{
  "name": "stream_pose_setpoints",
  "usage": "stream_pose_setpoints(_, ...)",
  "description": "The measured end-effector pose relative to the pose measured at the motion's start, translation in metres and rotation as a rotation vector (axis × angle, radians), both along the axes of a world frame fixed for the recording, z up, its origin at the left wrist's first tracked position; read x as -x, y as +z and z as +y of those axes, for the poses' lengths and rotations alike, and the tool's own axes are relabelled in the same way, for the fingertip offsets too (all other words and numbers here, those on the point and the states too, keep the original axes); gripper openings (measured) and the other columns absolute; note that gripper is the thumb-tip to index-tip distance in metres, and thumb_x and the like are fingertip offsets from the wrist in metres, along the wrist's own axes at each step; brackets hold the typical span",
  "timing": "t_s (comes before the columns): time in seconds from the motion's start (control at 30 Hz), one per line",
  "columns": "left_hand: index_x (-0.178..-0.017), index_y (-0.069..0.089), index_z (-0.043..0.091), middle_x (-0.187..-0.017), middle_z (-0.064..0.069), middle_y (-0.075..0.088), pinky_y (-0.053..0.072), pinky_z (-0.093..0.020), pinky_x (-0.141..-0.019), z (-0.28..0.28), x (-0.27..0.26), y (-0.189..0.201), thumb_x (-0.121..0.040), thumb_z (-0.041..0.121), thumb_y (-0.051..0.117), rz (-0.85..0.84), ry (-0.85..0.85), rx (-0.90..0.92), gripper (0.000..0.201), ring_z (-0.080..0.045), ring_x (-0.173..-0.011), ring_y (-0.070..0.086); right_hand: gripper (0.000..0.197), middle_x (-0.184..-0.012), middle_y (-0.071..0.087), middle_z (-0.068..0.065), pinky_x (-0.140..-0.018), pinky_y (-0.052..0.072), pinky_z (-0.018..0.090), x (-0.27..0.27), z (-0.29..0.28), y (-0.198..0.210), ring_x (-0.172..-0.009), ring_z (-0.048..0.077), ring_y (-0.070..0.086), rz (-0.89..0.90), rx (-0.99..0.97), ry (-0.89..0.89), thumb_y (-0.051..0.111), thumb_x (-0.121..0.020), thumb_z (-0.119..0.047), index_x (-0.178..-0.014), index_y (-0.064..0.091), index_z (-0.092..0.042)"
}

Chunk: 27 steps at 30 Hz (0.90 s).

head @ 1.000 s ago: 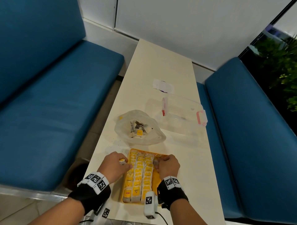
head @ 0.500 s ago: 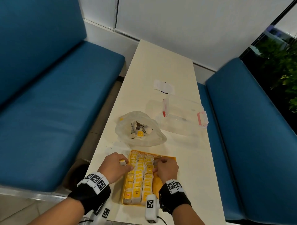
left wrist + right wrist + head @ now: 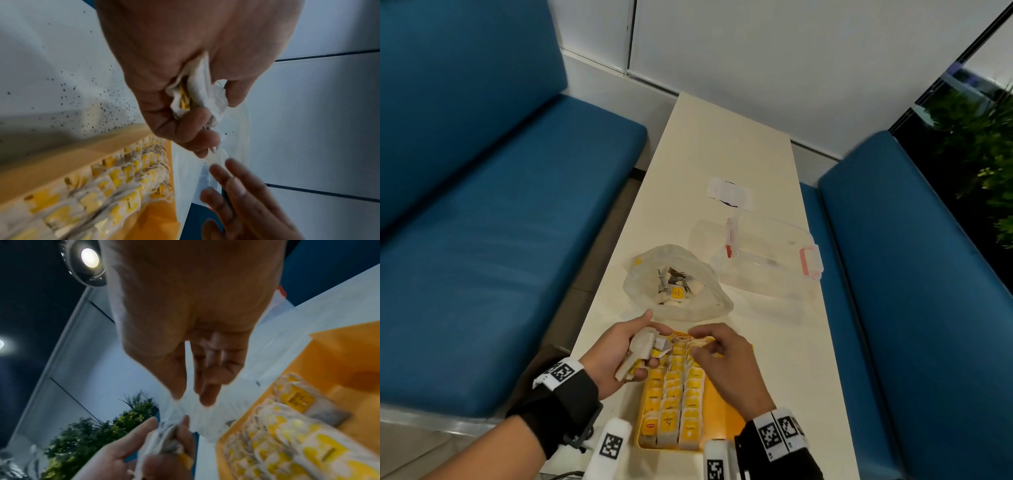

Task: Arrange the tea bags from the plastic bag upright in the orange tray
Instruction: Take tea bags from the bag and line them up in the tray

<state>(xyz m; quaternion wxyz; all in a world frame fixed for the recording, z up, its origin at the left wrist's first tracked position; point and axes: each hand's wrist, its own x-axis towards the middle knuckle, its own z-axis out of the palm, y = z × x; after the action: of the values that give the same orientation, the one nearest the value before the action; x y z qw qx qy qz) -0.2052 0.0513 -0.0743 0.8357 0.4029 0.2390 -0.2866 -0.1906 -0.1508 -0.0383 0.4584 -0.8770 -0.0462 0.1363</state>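
The orange tray [image 3: 726, 407] lies at the table's near edge, with three rows of yellow-tagged tea bags [image 3: 674, 404] standing upright in its left part. My left hand [image 3: 650, 342] hovers over the tray's far left corner, palm turned up, and grips a small bunch of tea bags [image 3: 635, 356], also seen crumpled in the fist [image 3: 197, 91]. My right hand [image 3: 700, 342] hangs over the tray's far end, close to the left hand, its fingers [image 3: 207, 386] straight and holding nothing. The plastic bag [image 3: 678, 284] lies open beyond the tray with a few tea bags inside.
A clear lidded container [image 3: 767, 257] with pink clips sits right of the bag. A white paper slip [image 3: 729, 190] lies farther back. Blue benches [image 3: 500, 240] flank the narrow table. Dark crumbs [image 3: 92, 97] speckle the tabletop beside the tray.
My left hand has lifted off the tray's left side and turned palm up, showing the tea bags. My right hand has moved left from the tray's far right toward it.
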Motion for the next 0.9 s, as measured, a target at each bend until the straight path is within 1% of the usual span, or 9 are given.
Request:
stream_pose_setpoints(0.13,-0.111,0.069,0.006,-0.087,-0.018,0.063,0.035,-0.019,-0.038,-0.009,-0.001,0.005,-0.098,0.048,0.053,0.021,0.001,0.06,0.046,-0.022,-0.056,0.051,0.041,-0.109,0.059,-0.018,-0.078,0.053,0.019,0.004,0.013,0.004,-0.079,0.009,0.063,-0.044,-0.027,0.193,0.079,-0.077,-0.021,-0.104,0.067,-0.049)
stream_pose_setpoints(0.27,-0.111,0.071,0.007,-0.082,-0.014,0.061,0.033,-0.02,-0.041,-0.012,-0.002,0.005,-0.098,0.052,0.05,0.033,-0.032,0.069,0.051,-0.021,-0.057,0.052,0.028,-0.11,0.051,-0.015,-0.081,0.051,0.021,0.005,0.011,-0.007,-0.085,0.005,0.06,-0.191,0.081,0.297,0.073,-0.084,-0.015,-0.101,0.07,-0.037)
stream_pose_setpoints(0.4,-0.114,0.07,0.007,-0.075,-0.011,0.056,0.032,-0.02,-0.041,-0.014,-0.002,0.005,-0.096,0.053,0.053,0.033,-0.074,0.077,0.053,-0.02,-0.055,0.052,0.011,-0.106,0.05,-0.016,-0.079,0.048,0.014,0.005,0.008,-0.013,-0.088,0.0,0.061,-0.266,0.064,0.27,0.071,-0.089,-0.019,-0.095,0.074,-0.028)
stream_pose_setpoints(0.53,-0.111,0.064,0.01,-0.08,-0.011,0.057,0.032,-0.019,-0.04,-0.014,-0.002,0.001,-0.088,0.045,0.067,-0.014,-0.107,0.069,0.042,-0.017,-0.057,0.049,0.021,-0.094,0.053,-0.007,-0.072,0.044,0.014,-0.001,0.007,-0.006,-0.087,0.008,0.058,-0.209,-0.059,0.202,0.073,-0.084,-0.01,-0.088,0.076,-0.031)
stream_pose_setpoints(0.6,-0.115,0.064,0.006,-0.086,-0.014,0.06,0.033,-0.019,-0.038,-0.013,-0.001,-0.002,-0.089,0.037,0.068,-0.021,-0.087,0.066,0.04,-0.016,-0.057,0.049,0.026,-0.092,0.058,-0.003,-0.073,0.045,0.016,-0.006,0.004,0.001,-0.085,0.01,0.059,-0.141,-0.134,0.184,0.073,-0.082,-0.005,-0.084,0.075,-0.031)
stream_pose_setpoints(0.67,-0.117,0.066,0.004,-0.088,-0.014,0.062,0.033,-0.019,-0.039,-0.013,-0.001,-0.002,-0.093,0.032,0.065,-0.032,-0.065,0.025,0.037,-0.016,-0.058,0.049,0.022,-0.091,0.062,0.0,-0.075,0.046,0.02,-0.012,-0.003,0.005,-0.082,0.009,0.059,-0.115,-0.163,0.184,0.072,-0.08,-0.007,-0.081,0.071,-0.029)
stream_pose_setpoints(0.77,-0.101,0.072,0.009,-0.086,-0.012,0.065,0.031,-0.02,-0.044,-0.011,-0.002,-0.002,-0.093,0.026,0.065,-0.097,-0.037,-0.129,0.02,-0.014,-0.058,0.049,0.01,-0.091,0.063,0.003,-0.079,0.047,0.027,-0.021,-0.016,0.013,-0.084,0.017,0.059,-0.053,-0.167,0.235,0.071,-0.078,-0.015,-0.081,0.071,-0.024)
stream_pose_setpoints(0.83,-0.088,0.073,0.014,-0.081,-0.008,0.064,0.033,-0.022,-0.048,-0.009,-0.005,-0.002,-0.088,0.025,0.074,-0.209,-0.055,-0.282,0.011,-0.014,-0.059,0.049,0.012,-0.093,0.061,0.003,-0.086,0.048,0.034,-0.028,-0.024,0.02,-0.091,0.024,0.059,0.008,-0.149,0.307,0.071,-0.078,-0.015,-0.08,0.071,-0.027)
stream_pose_setpoints(0.9,-0.089,0.075,0.018,-0.075,0.0,0.063,0.036,-0.024,-0.052,-0.008,-0.007,0.003,-0.081,0.028,0.08,-0.376,-0.174,-0.39,0.013,-0.013,-0.062,0.049,0.017,-0.096,0.056,-0.001,-0.09,0.047,0.033,-0.033,-0.027,0.026,-0.098,0.026,0.056,0.084,-0.147,0.371,0.073,-0.078,-0.013,-0.08,0.073,-0.029)
